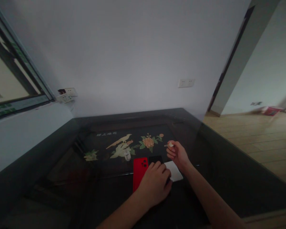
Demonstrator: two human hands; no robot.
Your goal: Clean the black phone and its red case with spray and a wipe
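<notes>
A red phone [139, 171] lies face down on the dark glass-topped table [62, 178]. A black phone [155, 158] lies just right of it, mostly under my left hand [154, 184], whose fingers rest flat on it. A white card-like sheet [173, 170] lies to the right of the black phone. Above that sheet my right hand [177, 153] hovers, fingers curled in a pinch on a small pale object [171, 145] too small to name.
A painted bird and flowers [133, 143] show under the glass, with a small clear object [127, 155] lying on it. A white wall with sockets [186, 83] stands behind, a window [11, 82] at left, and wooden floor [257, 140] and a doorway at right.
</notes>
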